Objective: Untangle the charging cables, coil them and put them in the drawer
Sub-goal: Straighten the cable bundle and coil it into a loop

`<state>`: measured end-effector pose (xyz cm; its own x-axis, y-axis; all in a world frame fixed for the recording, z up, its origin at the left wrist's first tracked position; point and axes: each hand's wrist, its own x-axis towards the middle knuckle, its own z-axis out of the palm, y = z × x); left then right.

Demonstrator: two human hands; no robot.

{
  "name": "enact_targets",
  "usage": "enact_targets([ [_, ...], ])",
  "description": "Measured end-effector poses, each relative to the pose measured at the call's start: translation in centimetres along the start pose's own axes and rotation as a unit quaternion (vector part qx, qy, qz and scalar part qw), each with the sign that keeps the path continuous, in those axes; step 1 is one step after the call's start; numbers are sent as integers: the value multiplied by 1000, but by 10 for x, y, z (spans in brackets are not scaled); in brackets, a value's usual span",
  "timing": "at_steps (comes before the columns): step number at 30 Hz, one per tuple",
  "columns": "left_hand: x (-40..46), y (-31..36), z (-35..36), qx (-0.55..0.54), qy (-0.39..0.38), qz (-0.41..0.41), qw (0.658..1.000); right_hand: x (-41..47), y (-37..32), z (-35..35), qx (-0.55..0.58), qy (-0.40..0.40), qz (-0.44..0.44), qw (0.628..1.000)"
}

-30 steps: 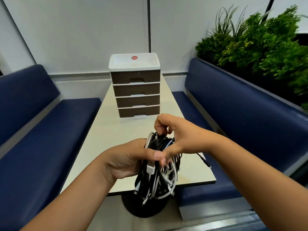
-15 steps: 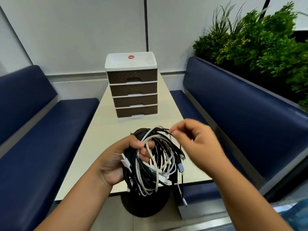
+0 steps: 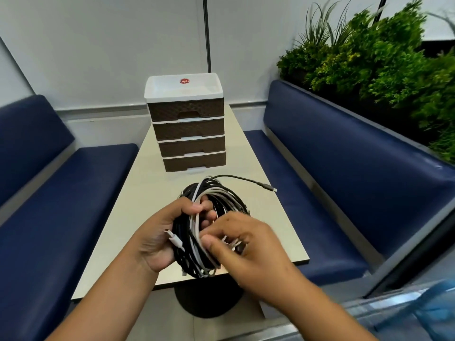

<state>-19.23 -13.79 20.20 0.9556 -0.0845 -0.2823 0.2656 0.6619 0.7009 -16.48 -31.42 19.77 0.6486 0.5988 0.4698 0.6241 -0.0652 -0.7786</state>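
Observation:
A tangled bundle of black and white charging cables [image 3: 194,244] is held above the near end of the table. My left hand [image 3: 162,235] grips the bundle from the left, fingers through its middle. My right hand [image 3: 243,249] pinches strands on the bundle's right side. One black cable end [image 3: 267,187] with a plug sticks out to the right above the table. A white USB plug [image 3: 173,238] lies against my left palm. The drawer unit [image 3: 187,126], brown fronts with a white top, stands at the table's far end with all drawers shut.
The beige table [image 3: 118,242] runs between two blue benches, one on the left [image 3: 56,198] and one on the right [image 3: 344,188]. Green plants [image 3: 384,60] fill a planter behind the right bench. A black table base [image 3: 209,301] shows below the near edge.
The bundle has turned and risen a little in my left hand. My right hand moved from the bundle's top down onto its right side. A black plug end now sticks out to the right.

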Motion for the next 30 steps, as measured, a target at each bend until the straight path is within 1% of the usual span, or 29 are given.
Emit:
enact_targets([
  [2,-1,7,-1,-14,-32,-13,999,8,13,-17,25,91,44,995],
  [3,-1,11,0,-14,-45,-20,999,14,22,-26,5,129,71,989],
  [4,-1,14,2,-6,-57,-25,998,20,31,-33,-31,126,103,986],
  [5,-1,17,4,1,-72,-27,997,25,37,-38,-53,85,137,986],
  [6,-1,19,7,3,-87,-29,996,31,44,-40,-41,33,161,985],
  [8,0,25,13,1,-110,-44,993,42,50,-41,58,-30,181,981],
  [9,0,29,17,7,-117,-54,992,47,50,-43,95,-46,177,979],
  [10,0,33,18,18,-119,-65,991,51,48,-46,105,-56,161,980],
  [14,0,45,18,69,-117,-108,985,61,34,-76,44,-102,89,990],
  [17,-4,40,18,98,-152,-141,973,68,28,-93,35,-112,52,992],
  [18,-6,37,20,105,-157,-149,971,70,31,-95,20,-113,53,992],
  [20,-7,34,20,110,-144,-155,971,74,40,-100,-27,-132,106,985],
  [21,-8,33,20,106,-132,-153,974,75,47,-105,-77,-151,143,975],
  [22,-8,33,19,100,-119,-149,976,74,52,-113,-156,-163,176,958],
  [23,-8,33,17,93,-106,-146,979,69,53,-123,-236,-158,207,936],
  [24,-8,33,14,86,-96,-146,981,63,52,-132,-303,-130,226,917],
  [25,-8,32,13,79,-89,-150,981,55,44,-137,-330,-78,231,912],
  [26,-7,31,12,76,-86,-155,981,47,35,-137,-324,-16,210,922],
  [27,-5,29,12,76,-85,-161,980,39,24,-129,-306,22,158,939],
  [28,-3,27,13,82,-90,-167,978,34,11,-116,-287,14,84,954],
  [29,-1,25,16,94,-99,-173,975,32,0,-100,-266,-31,20,963],
  [30,0,23,19,108,-112,-179,971,33,-1,-84,-257,-92,-27,962],
])
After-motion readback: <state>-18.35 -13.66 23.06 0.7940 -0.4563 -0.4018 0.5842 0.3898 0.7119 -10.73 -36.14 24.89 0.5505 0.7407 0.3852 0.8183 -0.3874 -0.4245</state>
